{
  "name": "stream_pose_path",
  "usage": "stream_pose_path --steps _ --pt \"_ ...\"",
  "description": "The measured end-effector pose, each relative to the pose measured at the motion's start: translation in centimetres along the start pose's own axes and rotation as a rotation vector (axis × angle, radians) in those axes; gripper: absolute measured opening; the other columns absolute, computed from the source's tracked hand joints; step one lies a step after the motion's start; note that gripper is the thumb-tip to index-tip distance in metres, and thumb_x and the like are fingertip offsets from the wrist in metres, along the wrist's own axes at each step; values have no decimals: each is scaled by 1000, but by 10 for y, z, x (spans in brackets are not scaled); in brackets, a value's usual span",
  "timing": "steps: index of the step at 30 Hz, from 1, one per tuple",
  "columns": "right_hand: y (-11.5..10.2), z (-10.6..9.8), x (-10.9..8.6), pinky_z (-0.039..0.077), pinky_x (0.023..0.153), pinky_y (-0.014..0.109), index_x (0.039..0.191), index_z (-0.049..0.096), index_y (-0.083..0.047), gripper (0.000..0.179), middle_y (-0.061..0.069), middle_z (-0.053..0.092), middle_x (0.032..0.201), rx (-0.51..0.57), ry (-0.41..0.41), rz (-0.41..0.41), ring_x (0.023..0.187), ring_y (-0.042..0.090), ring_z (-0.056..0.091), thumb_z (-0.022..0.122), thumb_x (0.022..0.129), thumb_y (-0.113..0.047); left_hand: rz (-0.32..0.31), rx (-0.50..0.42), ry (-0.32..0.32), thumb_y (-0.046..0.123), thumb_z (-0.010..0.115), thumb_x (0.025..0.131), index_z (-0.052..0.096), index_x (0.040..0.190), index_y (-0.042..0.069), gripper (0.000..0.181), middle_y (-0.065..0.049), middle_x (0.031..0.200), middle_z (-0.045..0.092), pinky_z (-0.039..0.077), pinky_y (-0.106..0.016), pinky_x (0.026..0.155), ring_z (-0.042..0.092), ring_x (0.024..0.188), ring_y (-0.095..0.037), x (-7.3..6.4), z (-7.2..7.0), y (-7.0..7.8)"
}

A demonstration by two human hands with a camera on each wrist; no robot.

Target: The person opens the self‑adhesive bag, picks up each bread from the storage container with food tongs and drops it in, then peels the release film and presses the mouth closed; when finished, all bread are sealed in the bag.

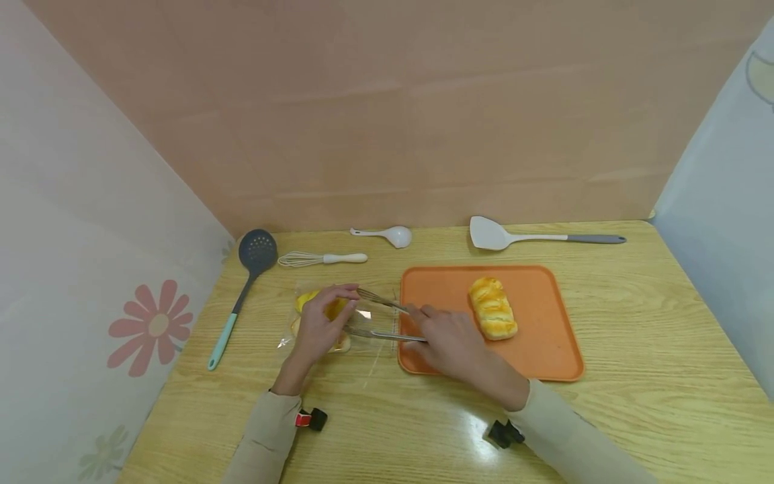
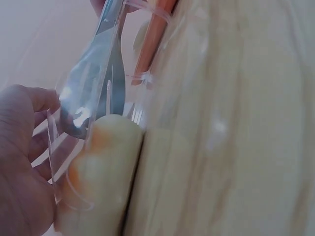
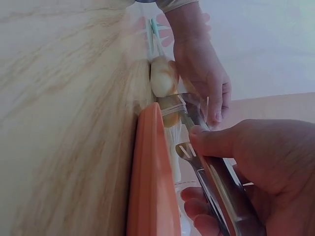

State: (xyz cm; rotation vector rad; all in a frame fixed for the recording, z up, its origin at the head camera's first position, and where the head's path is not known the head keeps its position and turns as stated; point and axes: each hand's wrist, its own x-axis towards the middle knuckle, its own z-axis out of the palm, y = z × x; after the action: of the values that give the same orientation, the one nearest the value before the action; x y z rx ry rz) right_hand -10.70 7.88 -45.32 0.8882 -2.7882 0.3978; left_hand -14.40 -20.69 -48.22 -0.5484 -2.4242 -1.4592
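Note:
My right hand (image 1: 450,339) grips metal tongs (image 1: 396,335), whose two arms stand apart and point left. Their slotted ends reach into a clear plastic bag (image 1: 365,314) on the table. With its fingers at the bag's edge, my left hand (image 1: 320,319) pinches the plastic. Inside the bag lie a yellow piece (image 1: 306,300) and pale bread pieces, partly hidden by the left hand. In the left wrist view the tongs (image 2: 93,83) come close to a pale roll (image 2: 108,172) with orange patches. A golden-topped bread loaf (image 1: 492,309) lies on the orange tray (image 1: 544,349).
A slotted skimmer (image 1: 258,252) with a mint handle lies at the left. Behind the bag are a whisk (image 1: 345,258) and a white ladle (image 1: 397,236). A white spatula (image 1: 490,234) with a grey handle lies behind the tray.

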Motion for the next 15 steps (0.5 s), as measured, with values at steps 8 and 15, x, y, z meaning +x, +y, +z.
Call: stream_pose_path --steps 8,15 --pt "0 -12 -10 35 46 26 142 71 -7 68 0 68 89 13 -21 0 56 11 52 91 92 -49 -41 -44 12 6 77 105 81 113 4 9 -10 136 78 46 -28 119 68 135 -33 -2 1 -6" --pt "3 -21 -20 33 44 24 144 70 -8 71 0 71 93 0 -37 40 55 8 47 94 90 -47 -49 -56 22 5 77 104 81 113 5 9 -12 136 78 45 -24 118 69 134 -35 -2 3 -7"
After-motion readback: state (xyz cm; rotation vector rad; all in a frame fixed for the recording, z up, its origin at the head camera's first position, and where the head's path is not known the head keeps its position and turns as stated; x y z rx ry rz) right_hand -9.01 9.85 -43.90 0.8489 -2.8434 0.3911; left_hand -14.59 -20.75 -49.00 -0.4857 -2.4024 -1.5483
